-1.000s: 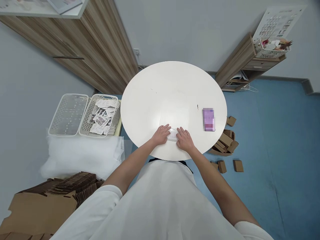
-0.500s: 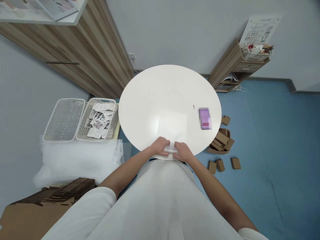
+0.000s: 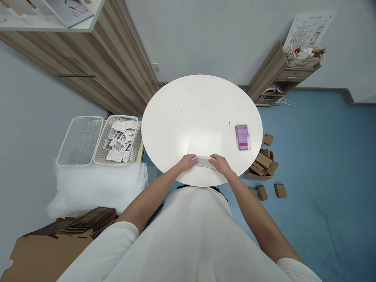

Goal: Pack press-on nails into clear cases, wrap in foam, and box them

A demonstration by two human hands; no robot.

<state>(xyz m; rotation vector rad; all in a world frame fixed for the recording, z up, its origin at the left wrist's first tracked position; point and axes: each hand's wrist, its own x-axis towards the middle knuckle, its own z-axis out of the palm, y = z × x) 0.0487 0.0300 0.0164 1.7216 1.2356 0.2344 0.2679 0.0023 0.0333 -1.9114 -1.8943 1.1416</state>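
Near the front of the round white table [image 3: 202,102], my left hand [image 3: 187,162] and my right hand [image 3: 221,163] grip opposite ends of a whitish, translucent strip [image 3: 205,161]. Its sheet looks rolled or folded along the edge between the fingers, though whether it is film or a bag cannot be told. My fingers are closed on both ends, and the strip lies low over the tabletop. To the right on the table is a purple item [image 3: 243,137], blurred by pixelation, with a tiny dark mark beside it.
At left stand a clear-filled basket [image 3: 80,141], a basket of printed cards [image 3: 117,147], a pile of white translucent sheets [image 3: 96,188] and flattened cardboard [image 3: 53,250]. Small brown boxes [image 3: 280,190] lie on the floor at right, near a wooden shelf [image 3: 272,70].
Both hands have moved forward from the table's front edge and farther apart. The whitish strip between them now shows longer. The view has shifted slightly.
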